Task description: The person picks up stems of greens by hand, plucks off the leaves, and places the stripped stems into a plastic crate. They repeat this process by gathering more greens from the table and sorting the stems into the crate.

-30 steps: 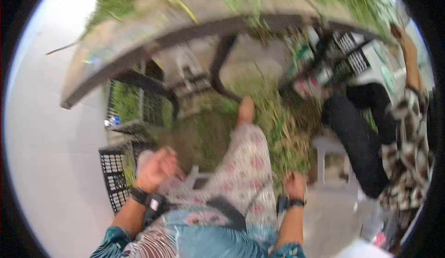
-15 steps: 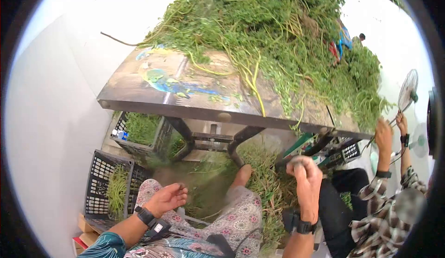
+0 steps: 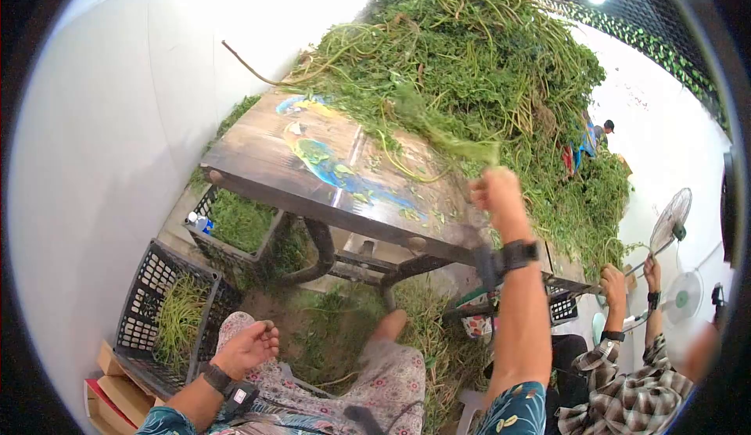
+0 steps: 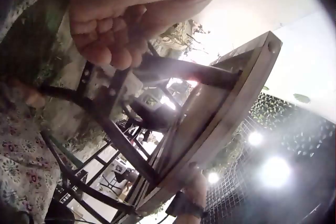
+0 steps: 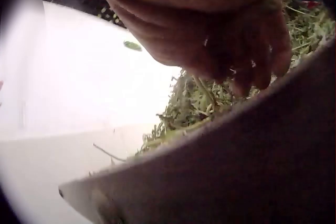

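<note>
Head view: right hand (image 3: 494, 194) seemingly gripping greens (image 3: 438, 134).

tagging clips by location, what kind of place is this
Probably a produce sorting or packing area, perhaps at a market or farm shed. A huge heap of leafy greens covers a worn table, black plastic crates of greens stand on the floor beside it, and another worker sits nearby by a fan.
</note>
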